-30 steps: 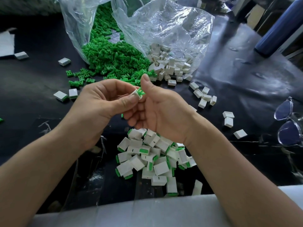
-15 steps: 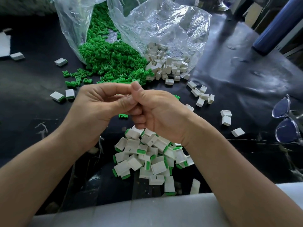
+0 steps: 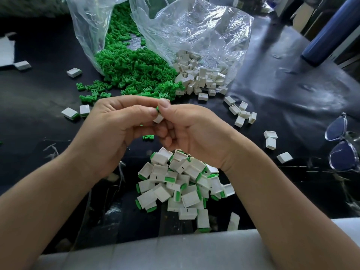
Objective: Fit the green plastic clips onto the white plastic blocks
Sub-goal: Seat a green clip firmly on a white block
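Observation:
My left hand and my right hand meet over the middle of the black table. Between their thumbs and fingertips they pinch one white block with a green clip showing at its top edge. Beneath my wrists lies a heap of white blocks with green clips fitted. At the back, a pile of loose green clips spills from a clear bag, with a pile of bare white blocks next to it on the right.
Two clear plastic bags stand open at the back. Loose white blocks are scattered right and left of my hands. Clear-framed glasses lie at the right edge. A dark blue cylinder leans at the far right. Grey foam padding lines the near edge.
Both hands have stayed together over the table. The white block now shows below my thumbs, with the green clip at its top; half a second ago my fingers covered it.

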Tool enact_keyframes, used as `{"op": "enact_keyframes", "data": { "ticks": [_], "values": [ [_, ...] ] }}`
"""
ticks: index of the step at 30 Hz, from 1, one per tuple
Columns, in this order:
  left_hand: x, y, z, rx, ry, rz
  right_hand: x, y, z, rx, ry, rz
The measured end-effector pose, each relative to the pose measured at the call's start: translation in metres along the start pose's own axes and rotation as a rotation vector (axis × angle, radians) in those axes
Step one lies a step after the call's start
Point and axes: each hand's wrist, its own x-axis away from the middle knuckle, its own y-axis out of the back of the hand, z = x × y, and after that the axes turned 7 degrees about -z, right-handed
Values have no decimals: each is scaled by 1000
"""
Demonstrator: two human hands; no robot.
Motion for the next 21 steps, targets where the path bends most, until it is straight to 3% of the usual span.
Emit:
{"op": "enact_keyframes", "data": {
  "ticks": [21],
  "values": [
    [1, -1, 1, 43, 61, -42, -5, -1, -11, 208, 137, -89]
  ]
}}
